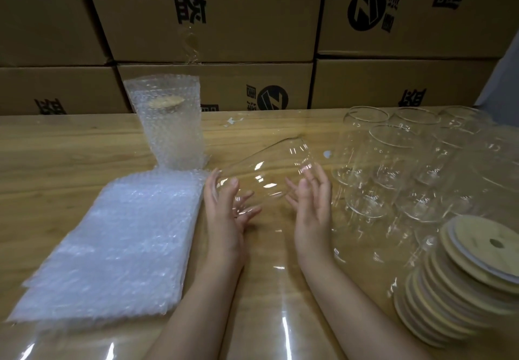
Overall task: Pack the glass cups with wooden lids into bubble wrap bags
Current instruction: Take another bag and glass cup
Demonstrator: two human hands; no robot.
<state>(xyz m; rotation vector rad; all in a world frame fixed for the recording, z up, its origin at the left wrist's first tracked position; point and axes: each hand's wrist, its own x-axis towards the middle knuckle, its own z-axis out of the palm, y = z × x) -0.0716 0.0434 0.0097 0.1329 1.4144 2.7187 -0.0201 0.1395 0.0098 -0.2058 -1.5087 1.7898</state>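
Showing one finished piece, the task is sitting near its start: a packed cup [171, 126] is standing in its bubble wrap bag, wooden lid on, at the back of the table [84, 149]. The left hand [224, 213] and right hand [313, 208] are cradling a bare glass cup [269, 168], tilted, between spread, fairly straight fingers; it is lacking both lid and bag. Unpacked cups [407, 163] are waiting on the right beside the stack of wooden lids [471, 275], with flat bags [112, 247] lying on the left. Clear glass and blur are making the cups hard to count, and the frame edge is cutting off part of the lid stack.
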